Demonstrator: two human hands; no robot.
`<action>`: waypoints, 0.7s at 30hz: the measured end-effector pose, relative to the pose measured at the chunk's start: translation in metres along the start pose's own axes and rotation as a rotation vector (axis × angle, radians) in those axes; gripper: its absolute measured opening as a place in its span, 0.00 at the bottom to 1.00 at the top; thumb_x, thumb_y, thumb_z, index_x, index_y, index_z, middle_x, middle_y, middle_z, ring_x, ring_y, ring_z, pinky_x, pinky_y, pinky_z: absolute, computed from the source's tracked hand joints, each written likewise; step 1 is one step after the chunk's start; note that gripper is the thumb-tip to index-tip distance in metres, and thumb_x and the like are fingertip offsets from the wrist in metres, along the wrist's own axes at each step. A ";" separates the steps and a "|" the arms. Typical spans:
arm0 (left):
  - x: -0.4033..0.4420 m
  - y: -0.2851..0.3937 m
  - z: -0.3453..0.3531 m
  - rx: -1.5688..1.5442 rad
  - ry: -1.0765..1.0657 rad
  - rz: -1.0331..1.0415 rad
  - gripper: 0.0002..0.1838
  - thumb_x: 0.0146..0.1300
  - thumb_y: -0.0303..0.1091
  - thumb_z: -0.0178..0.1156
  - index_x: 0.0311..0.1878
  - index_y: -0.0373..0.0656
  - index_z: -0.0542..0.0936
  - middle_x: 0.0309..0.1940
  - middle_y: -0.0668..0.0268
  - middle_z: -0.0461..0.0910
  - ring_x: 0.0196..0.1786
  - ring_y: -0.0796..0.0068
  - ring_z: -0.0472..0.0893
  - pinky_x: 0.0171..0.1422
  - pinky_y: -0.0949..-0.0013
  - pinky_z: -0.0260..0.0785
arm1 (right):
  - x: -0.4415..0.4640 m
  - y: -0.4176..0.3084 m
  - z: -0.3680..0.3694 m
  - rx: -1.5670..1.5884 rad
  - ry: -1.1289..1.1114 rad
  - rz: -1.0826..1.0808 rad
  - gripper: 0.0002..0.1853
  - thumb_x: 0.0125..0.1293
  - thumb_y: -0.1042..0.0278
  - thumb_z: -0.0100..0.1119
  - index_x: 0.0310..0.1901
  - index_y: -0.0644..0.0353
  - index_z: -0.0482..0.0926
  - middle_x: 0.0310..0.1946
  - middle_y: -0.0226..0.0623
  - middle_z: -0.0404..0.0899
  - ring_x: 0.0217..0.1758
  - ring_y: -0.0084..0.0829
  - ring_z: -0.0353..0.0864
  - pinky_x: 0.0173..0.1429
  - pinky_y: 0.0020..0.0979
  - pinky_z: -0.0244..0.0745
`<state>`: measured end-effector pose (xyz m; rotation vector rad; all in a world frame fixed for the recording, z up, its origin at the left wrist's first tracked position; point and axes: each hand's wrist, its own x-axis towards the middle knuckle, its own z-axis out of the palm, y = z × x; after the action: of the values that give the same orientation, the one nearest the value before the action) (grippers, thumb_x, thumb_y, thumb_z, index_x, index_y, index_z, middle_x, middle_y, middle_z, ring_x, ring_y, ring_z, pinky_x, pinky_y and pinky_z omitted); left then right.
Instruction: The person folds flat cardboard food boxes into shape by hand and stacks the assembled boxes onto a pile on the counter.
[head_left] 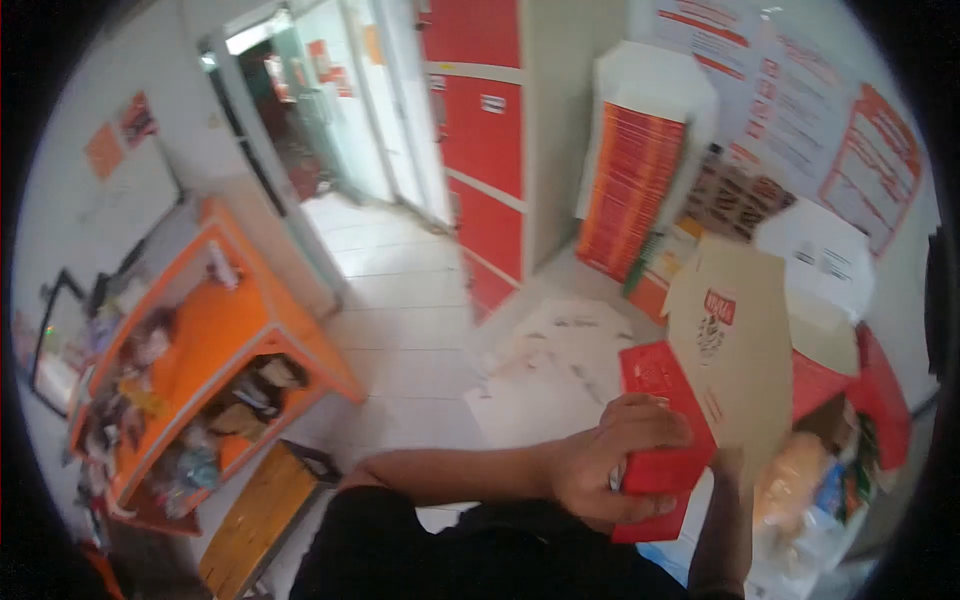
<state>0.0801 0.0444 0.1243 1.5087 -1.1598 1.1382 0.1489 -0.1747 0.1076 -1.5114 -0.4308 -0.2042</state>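
Observation:
My left hand [628,462] is closed around a red box [668,405] with pale print on its upper part, held in front of my body. Its fingers lie over the front face, with the thumb lower down. Of my right arm [722,525], the forearm comes up from the bottom edge; the hand itself is hidden around the red box and the brown cardboard. Right beside the box stands a flat brown cardboard piece [740,340] with a red and black printed logo. Whether my right hand touches it I cannot tell.
Flat pale cardboard sheets [560,350] lie on the tiled floor. A stack of red-orange cartons [628,190] leans by red lockers [482,130]. Bagged items [795,490] sit at right. An orange shelf [230,320] with clutter and a wooden bench [255,520] stand left.

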 end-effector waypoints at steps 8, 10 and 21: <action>0.107 -0.031 0.099 -0.082 0.004 0.050 0.41 0.55 0.54 0.72 0.73 0.55 0.72 0.75 0.47 0.63 0.75 0.36 0.63 0.77 0.34 0.53 | 0.119 -0.106 -0.154 -0.825 0.166 -0.418 0.23 0.69 0.57 0.64 0.58 0.66 0.80 0.56 0.53 0.82 0.60 0.47 0.80 0.63 0.43 0.73; 0.124 -0.071 0.092 -0.028 -0.071 -0.114 0.50 0.52 0.68 0.72 0.76 0.56 0.69 0.76 0.49 0.63 0.77 0.37 0.60 0.79 0.36 0.47 | 0.154 -0.117 -0.195 -0.995 0.110 -0.339 0.24 0.68 0.56 0.64 0.58 0.66 0.80 0.57 0.56 0.82 0.61 0.51 0.80 0.64 0.45 0.73; 0.071 -0.179 0.149 0.312 -0.327 -0.147 0.41 0.42 0.67 0.78 0.54 0.48 0.80 0.55 0.61 0.79 0.61 0.54 0.71 0.63 0.50 0.56 | 0.166 -0.104 -0.247 -1.428 -0.206 0.096 0.31 0.61 0.52 0.72 0.60 0.64 0.80 0.57 0.56 0.83 0.63 0.54 0.81 0.66 0.46 0.76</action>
<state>0.2865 -0.0828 0.1464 2.0454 -1.0948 1.0315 0.2958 -0.4035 0.2682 -2.9664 -0.3666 -0.3020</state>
